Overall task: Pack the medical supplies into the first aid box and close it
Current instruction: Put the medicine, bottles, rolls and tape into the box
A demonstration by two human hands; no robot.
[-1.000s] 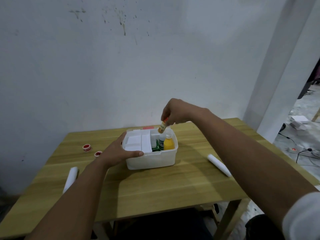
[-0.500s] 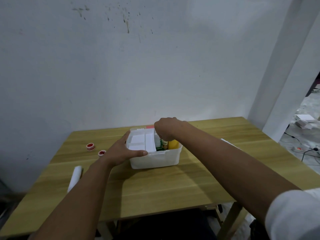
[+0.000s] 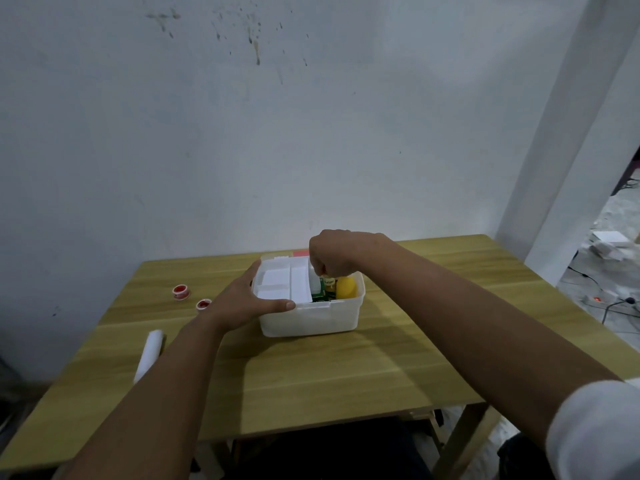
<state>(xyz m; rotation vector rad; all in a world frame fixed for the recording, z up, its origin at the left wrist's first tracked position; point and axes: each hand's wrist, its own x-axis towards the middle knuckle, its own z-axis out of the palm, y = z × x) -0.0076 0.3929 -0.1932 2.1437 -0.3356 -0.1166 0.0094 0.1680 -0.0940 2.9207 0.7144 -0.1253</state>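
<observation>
Steadying the light white plastic first aid box (image 3: pixel 311 318), left hand (image 3: pixel 247 301) spread on its rim; right hand (image 3: pixel 334 256) pinches a small bottle, best held by its cap.

No legible text, brand, number or sign anywhere. The green-and-yellow packet (image 3: pixel 327 289) standing inside the first aid box (image 3: pixel 311 318), just left of the yellow bottle (image 3: pixel 346 286), carries printing near its top edge; too small and blurred to read.
</observation>
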